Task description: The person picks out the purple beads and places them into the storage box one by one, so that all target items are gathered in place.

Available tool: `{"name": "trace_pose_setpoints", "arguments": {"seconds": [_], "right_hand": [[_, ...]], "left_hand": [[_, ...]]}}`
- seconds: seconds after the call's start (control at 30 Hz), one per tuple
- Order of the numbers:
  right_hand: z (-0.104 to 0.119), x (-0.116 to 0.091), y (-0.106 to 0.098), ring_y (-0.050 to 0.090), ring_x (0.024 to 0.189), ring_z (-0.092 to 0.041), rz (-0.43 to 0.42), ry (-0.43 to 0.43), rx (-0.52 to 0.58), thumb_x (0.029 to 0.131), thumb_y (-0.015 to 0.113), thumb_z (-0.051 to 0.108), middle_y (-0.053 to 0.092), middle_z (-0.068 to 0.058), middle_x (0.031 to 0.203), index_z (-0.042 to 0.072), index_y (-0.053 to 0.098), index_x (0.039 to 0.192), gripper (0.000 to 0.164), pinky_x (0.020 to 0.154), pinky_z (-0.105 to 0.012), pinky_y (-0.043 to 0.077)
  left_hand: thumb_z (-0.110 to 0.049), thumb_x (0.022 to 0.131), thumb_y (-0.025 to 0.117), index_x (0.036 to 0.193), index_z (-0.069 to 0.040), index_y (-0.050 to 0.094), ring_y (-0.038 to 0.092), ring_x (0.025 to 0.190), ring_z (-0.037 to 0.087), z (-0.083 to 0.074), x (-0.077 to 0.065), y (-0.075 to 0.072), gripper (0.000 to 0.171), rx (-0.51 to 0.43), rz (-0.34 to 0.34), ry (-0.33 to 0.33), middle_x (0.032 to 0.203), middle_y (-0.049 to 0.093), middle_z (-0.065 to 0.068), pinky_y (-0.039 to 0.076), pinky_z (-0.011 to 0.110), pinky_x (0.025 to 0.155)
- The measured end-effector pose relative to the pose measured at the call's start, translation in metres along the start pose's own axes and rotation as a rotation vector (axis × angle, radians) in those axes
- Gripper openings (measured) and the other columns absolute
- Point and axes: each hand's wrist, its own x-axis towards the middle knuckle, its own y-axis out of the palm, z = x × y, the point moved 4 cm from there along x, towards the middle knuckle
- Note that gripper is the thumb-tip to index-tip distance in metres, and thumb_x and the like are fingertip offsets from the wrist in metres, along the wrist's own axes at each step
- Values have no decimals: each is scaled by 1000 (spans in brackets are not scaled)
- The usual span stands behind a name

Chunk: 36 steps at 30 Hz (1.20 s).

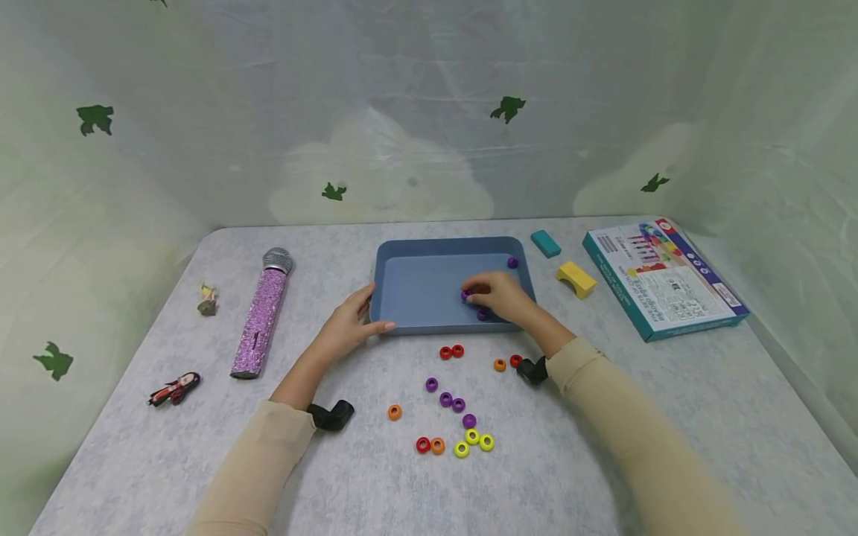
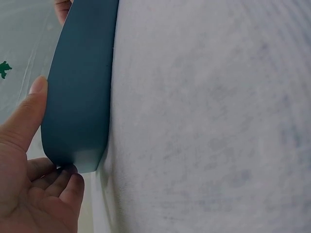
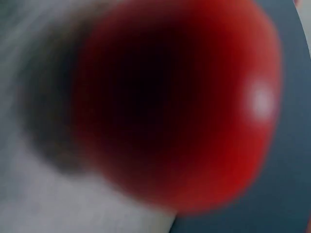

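A microphone (image 1: pixel 258 320), figurines (image 1: pixel 178 388), blocks (image 1: pixel 579 277) and box (image 1: pixel 660 275) share the table (image 1: pixel 362 491).

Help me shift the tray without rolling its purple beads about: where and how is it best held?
I'd grip the blue tray by its two short walls, coming from left and right at once: it lies flat, wider than deep and low-walled, so opposite holds should keep it level under the loose purple beads.

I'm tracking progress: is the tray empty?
The tray is not empty: a purple bead lies near its far right corner, another by the right hand.
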Motion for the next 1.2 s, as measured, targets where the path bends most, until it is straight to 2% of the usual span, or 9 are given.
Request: {"name": "trace_pose_setpoints", "arguments": {"seconds": [0.23,0.43,0.53,0.63,0.73,0.83,0.93,1.03,1.2], "right_hand": [[-1,5,6,50,81,-11,51,16,-58,78,58,13,57,2,88,12,60,96,18,72,-27,44],[7,-4,1,48,92,-12,10,-15,28,77,58,21,54,1,101,12,54,106,30,78,-28,42],[20,-17,-4,46,96,-16,-24,-115,83,78,58,23,51,-5,107,8,52,108,35,82,-32,40],[35,-36,-7,48,94,-20,-63,-237,122,77,58,23,51,-8,104,6,52,107,35,81,-35,41],[51,-59,-6,50,90,-20,-73,-341,138,76,60,19,53,-6,99,6,53,104,31,78,-35,43],[69,-84,-1,51,87,-20,-21,-404,148,75,61,10,54,-8,97,3,53,103,29,75,-35,44],[79,-106,7,51,85,-24,79,-406,173,74,61,3,54,-12,96,-1,52,101,28,73,-37,45],[72,-119,22,51,85,-24,198,-373,190,74,61,4,54,-11,95,0,53,100,28,73,-34,45],[47,-128,48,50,85,-14,364,-317,198,75,60,11,54,-1,96,9,56,100,25,73,-25,45]], "left_hand": [[-47,65,62,134,-16,12,21,120,20,1,-1,0,90,-3,2,-3,136,11,7,28,30,95],[-46,65,62,134,-15,12,20,120,20,1,-1,1,90,-15,2,0,136,12,7,28,30,95],[-46,65,62,134,-16,12,20,120,20,1,-1,1,90,-15,2,-1,136,12,6,28,30,95],[-47,65,62,134,-16,12,21,120,20,2,0,1,90,-9,1,2,136,12,6,28,30,94],[-47,65,61,134,-15,12,20,120,21,2,1,1,90,-6,3,7,136,12,6,28,30,95],[-47,65,61,134,-15,12,20,120,20,2,2,1,90,-9,4,10,136,11,6,28,31,95],[-47,65,62,134,-15,12,20,120,20,3,2,1,90,-12,4,8,136,11,6,28,30,95],[-47,65,62,134,-15,12,20,120,20,3,2,1,90,-13,3,7,136,12,6,28,30,95],[-46,65,62,134,-14,13,21,120,20,2,1,0,90,-7,-4,14,136,13,7,28,30,95]]}}
